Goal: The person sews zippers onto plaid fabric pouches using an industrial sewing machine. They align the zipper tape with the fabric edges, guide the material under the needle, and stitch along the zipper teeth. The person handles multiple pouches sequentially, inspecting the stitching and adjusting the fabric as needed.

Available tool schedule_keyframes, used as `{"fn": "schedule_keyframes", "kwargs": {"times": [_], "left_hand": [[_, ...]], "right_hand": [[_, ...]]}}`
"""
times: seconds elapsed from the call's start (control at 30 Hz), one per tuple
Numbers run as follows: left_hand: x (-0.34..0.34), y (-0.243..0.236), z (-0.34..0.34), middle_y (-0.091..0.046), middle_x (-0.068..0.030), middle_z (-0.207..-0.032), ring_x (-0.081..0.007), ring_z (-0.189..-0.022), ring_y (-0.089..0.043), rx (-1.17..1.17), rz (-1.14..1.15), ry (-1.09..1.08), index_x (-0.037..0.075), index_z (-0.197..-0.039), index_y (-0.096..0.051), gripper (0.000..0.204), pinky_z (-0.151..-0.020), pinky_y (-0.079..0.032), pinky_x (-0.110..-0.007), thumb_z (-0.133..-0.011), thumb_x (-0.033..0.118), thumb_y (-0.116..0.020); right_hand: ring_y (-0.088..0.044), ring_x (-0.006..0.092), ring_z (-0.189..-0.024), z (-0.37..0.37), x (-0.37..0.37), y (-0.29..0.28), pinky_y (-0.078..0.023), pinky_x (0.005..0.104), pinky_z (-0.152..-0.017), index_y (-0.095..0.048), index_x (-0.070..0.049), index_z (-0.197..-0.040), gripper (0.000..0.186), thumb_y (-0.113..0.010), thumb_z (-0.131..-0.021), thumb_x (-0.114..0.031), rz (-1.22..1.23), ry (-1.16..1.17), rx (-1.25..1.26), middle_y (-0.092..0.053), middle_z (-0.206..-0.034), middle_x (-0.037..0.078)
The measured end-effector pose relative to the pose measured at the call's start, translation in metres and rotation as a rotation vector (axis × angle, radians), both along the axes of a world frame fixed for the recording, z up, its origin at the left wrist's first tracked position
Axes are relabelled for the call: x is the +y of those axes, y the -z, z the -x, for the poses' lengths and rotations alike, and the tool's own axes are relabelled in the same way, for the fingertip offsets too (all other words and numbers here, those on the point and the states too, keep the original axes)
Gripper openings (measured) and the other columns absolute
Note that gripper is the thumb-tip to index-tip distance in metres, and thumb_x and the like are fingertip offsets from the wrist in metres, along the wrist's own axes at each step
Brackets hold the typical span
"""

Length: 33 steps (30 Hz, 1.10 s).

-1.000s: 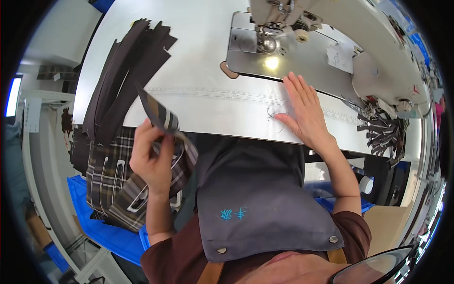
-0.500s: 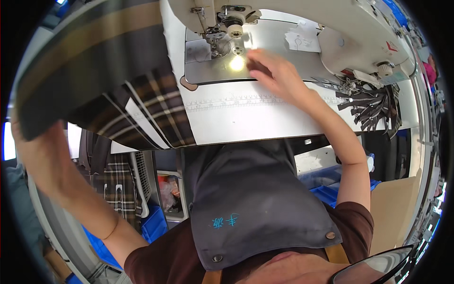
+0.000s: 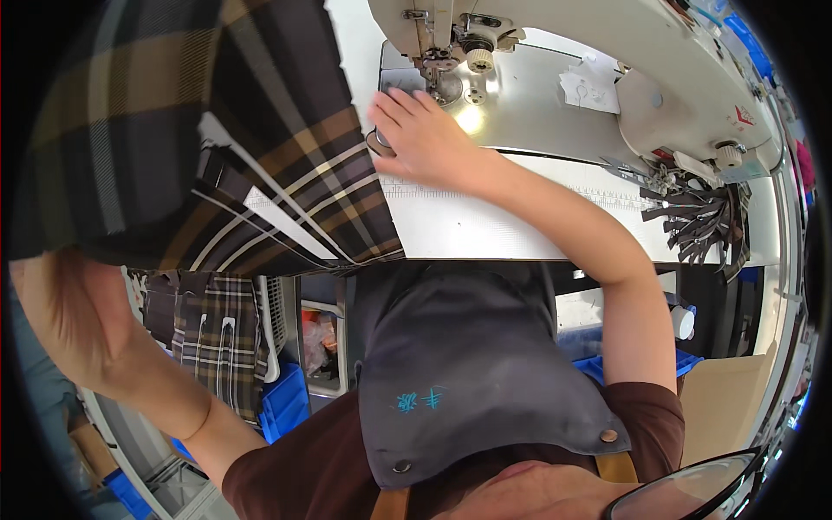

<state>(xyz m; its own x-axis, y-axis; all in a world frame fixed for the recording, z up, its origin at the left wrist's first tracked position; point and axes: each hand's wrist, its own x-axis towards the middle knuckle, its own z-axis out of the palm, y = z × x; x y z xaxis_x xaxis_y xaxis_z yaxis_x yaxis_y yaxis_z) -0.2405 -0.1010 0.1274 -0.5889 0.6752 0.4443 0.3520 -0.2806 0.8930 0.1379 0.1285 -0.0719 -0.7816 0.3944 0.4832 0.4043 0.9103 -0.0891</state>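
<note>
A large piece of dark plaid fabric, brown, black and cream, is lifted over the left of the sewing table. My left hand holds it up at the far left, with the fingers hidden behind the cloth. Pale strips show on the fabric's lower part. My right hand is open, palm down and fingers stretched out, beside the fabric's right edge and just in front of the sewing machine's needle area. Nothing shows in it.
A bundle of dark zippers lies at the table's right, near scissors. A paper scrap rests on the machine bed. Below left hang more plaid pieces next to a blue bin. A cardboard sheet stands at lower right.
My right hand has moved left across the machine bed to the fabric's edge. The fabric has shifted and opened out, showing more plaid. My left hand has dropped slightly.
</note>
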Motion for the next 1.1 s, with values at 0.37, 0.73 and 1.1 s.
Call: {"fn": "schedule_keyframes", "kwargs": {"times": [0.37,0.73,1.1], "left_hand": [[0.080,-0.038,-0.110,-0.053,-0.0129,-0.131,-0.0222,-0.124,-0.047,0.315,-0.165,0.131,-0.002,-0.122,-0.058,0.036,-0.107,-0.034,-0.037,-0.088,0.010,-0.061],[0.214,0.166,-0.172,-0.066,-0.0072,-0.111,-0.0120,-0.095,-0.062,-0.158,0.517,0.554,0.002,-0.115,-0.065,0.034,-0.085,-0.049,-0.024,-0.082,0.000,-0.064],[0.227,0.184,-0.174,-0.062,-0.0086,-0.120,-0.0165,-0.103,-0.058,0.141,0.171,0.253,0.005,-0.116,-0.065,0.038,-0.085,-0.047,-0.029,-0.078,0.005,-0.070]], "right_hand": [[-0.056,0.0104,-0.102,-0.044,-0.059,-0.066,-0.042,0.0284,-0.091,-0.057,0.000,-0.122,0.044,-0.052,-0.095,-0.034,1.511,-0.503,0.791,-0.063,-0.114,0.009],[-0.058,0.0118,-0.074,-0.093,-0.083,-0.037,-0.046,0.0259,-0.070,-0.047,-0.009,-0.135,0.050,-0.052,-0.088,0.005,1.157,0.018,0.446,-0.065,-0.091,0.009],[-0.066,0.0231,-0.078,-0.049,0.011,-0.009,-0.053,0.0326,-0.064,-0.067,-0.007,-0.097,0.030,-0.063,-0.069,0.002,0.045,-0.042,0.199,-0.065,-0.109,0.005]]}}
